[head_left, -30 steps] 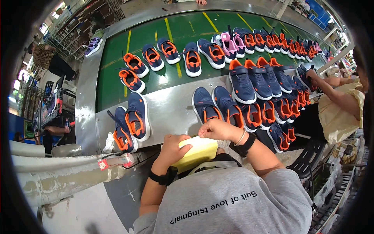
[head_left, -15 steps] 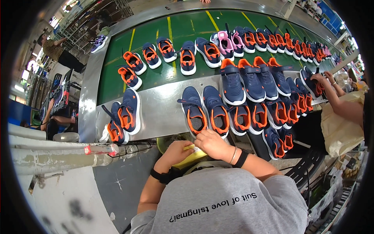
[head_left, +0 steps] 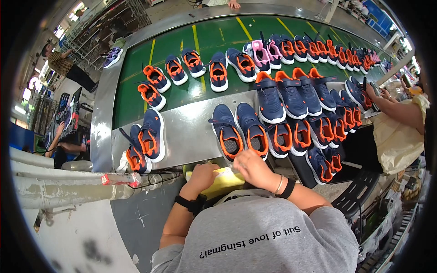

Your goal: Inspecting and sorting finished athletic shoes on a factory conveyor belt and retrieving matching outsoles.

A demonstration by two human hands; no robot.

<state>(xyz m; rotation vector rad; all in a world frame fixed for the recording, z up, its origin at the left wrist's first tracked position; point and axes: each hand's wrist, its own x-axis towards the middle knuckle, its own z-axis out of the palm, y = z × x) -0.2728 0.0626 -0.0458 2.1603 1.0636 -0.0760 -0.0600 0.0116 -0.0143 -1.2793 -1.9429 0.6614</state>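
The right hand (head_left: 254, 169) has shifted away from the left hand (head_left: 202, 177), which now seems alone in gripping the yellow pad (head_left: 227, 184) below the navy shoes (head_left: 248, 119); whether the right's curled fingers hold anything, I cannot tell.

Yellow pad-like thing (head_left: 225, 183), slanted, partly hidden, between hands (head_left: 203, 177).

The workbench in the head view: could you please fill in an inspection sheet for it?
Surface: bare metal table beside green belt, with navy-orange shoes standing on both.
Things: yellow block, material unclear.
Clutter: crumpled white item beside the leftmost front shoes.
Grip: left hand holds the block; right hand is at its other end, contact unclear.
Cables: dark cables near the pipe.
Surroundings: black chair and co-worker at right.
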